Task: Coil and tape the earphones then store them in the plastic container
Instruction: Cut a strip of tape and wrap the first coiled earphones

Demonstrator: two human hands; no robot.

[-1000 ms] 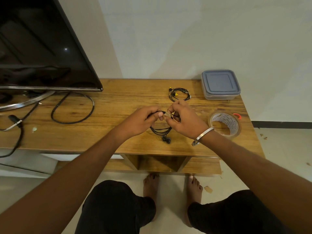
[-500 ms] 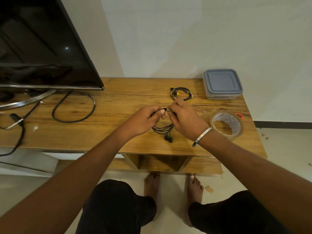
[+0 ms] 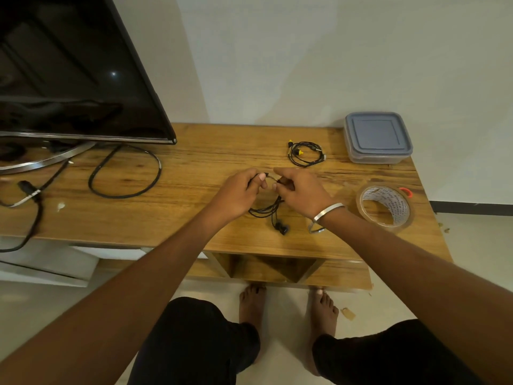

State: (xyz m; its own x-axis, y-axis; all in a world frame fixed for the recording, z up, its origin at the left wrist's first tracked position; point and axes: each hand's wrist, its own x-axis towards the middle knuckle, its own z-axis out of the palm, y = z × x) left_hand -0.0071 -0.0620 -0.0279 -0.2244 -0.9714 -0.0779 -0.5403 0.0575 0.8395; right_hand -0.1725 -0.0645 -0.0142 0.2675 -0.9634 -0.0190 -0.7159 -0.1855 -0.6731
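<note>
White walls are seen behind a long wooden table [image 3: 194, 173]. Black earphones [image 3: 270, 209] are held just above the middle of the table by two hands. The cord is pinched near its top by the curled fingers of the left hand [image 3: 238, 191]. The same cord is pinched by the curled fingers of the right hand [image 3: 301, 191], and a silver bangle [image 3: 324, 215] is worn on that wrist. The loops and the two ear pieces are left hanging down below the hands. A second coiled pair with yellow tips [image 3: 305, 153] is laid farther back on the table. A plastic box [image 3: 377, 137] with its grey lid shut is placed at the back right corner. A roll of tape [image 3: 384, 208] is laid flat near the right wrist. A big black screen [image 3: 69, 73] is stood at the left, with a thick black cable [image 3: 125, 173] looped beside it.
</note>
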